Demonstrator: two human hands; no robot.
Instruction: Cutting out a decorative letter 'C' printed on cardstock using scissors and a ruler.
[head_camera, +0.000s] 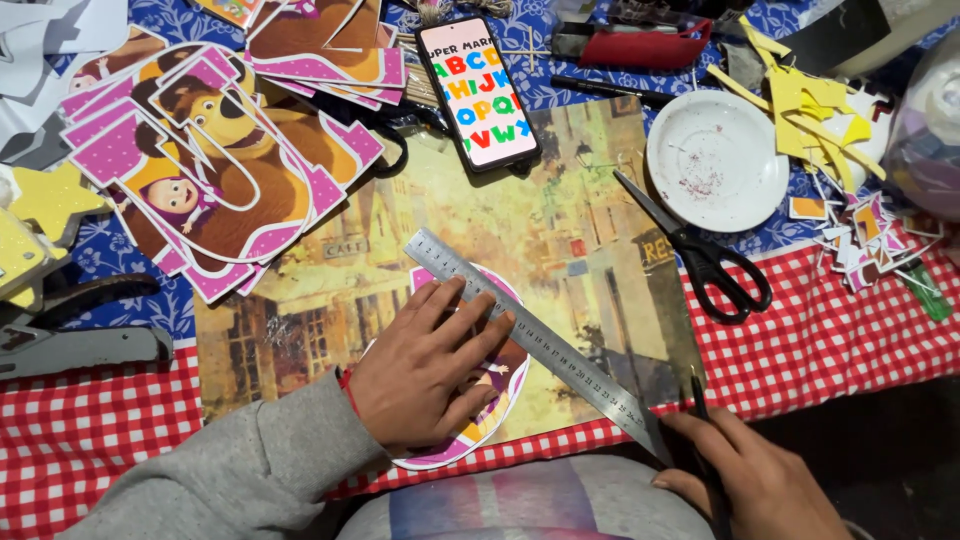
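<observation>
- On the picture board (560, 230) in front of me, my steel ruler (530, 338) runs slantwise, its long axis from upper left to lower right.
- My left hand (430, 370) lies flat and open, fingers spread, pinning the ruler onto one pink-edged round cutout (505, 375).
- My right hand (745, 470) has its grip closed around one thin dark blade tool (700, 420) at the ruler's lower end.
- One pair of black scissors (700, 250), one white plate (715, 160), one phone (478, 92).
- Cartoon cutouts (210, 160) lie stacked at my upper left.
- My desk (830, 340) wears red-checked and blue-flowered cloth.
</observation>
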